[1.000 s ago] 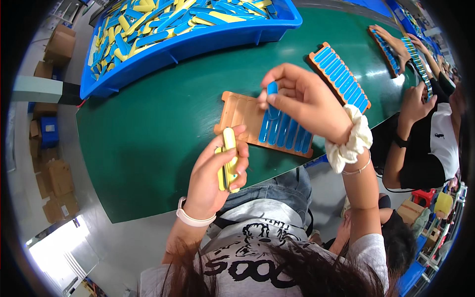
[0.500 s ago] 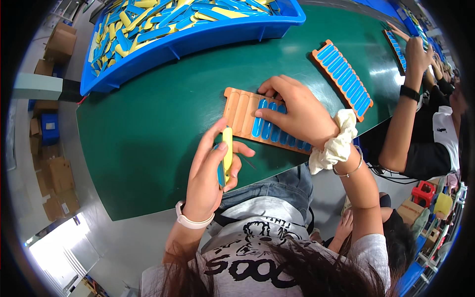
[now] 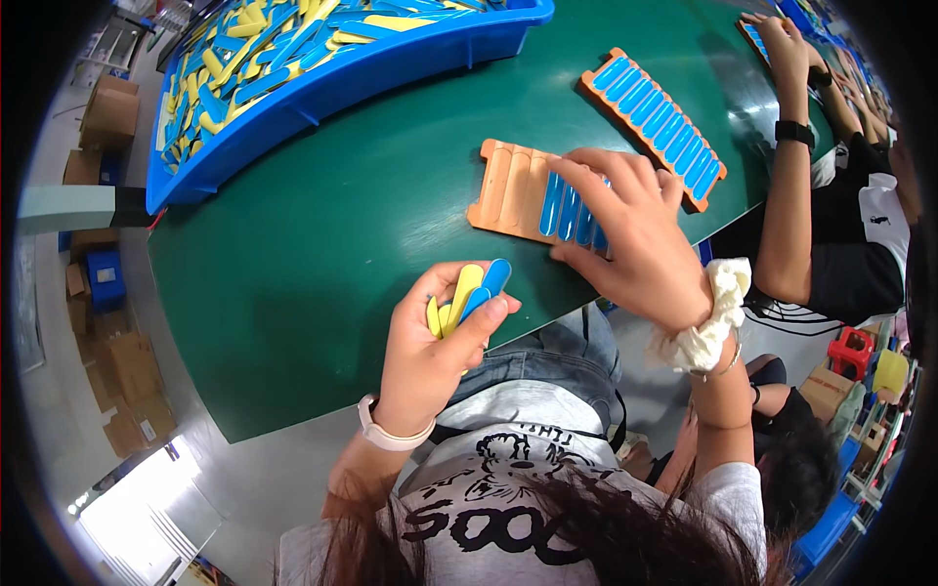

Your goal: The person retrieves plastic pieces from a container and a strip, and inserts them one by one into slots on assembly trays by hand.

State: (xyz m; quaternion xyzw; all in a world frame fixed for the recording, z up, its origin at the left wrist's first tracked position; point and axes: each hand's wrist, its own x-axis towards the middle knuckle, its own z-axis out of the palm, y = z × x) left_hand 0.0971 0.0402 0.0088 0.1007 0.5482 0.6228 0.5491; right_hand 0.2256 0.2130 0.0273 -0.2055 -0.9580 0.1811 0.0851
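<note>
I see the left hand (image 3: 430, 356) clenched around a fan of yellow and blue sticks (image 3: 467, 296), just below the orange tray (image 3: 508, 181). The right hand (image 3: 635, 230) lies on the tray's right part, fingers spread and pressing the blue sticks (image 3: 562, 205) slotted there.

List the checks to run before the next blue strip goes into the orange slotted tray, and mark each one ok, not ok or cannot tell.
1. Supply in hand: the left hand holds a small fan of flat blue and yellow plastic strips. Ok.
2. Free slots: the orange slotted tray on the green table shows bare grooves at its left end. Ok.
3. Tray steadied: the right hand rests on the tray's filled part. Ok.
4. Strips already placed sit flush: the right hand covers most of them. Cannot tell.
5. Right hand free to take a strip: nothing visible between its fingers, but its palm is hidden. Cannot tell.
6. Refill stock: the blue plastic bin holds many strips. Ok.
</note>
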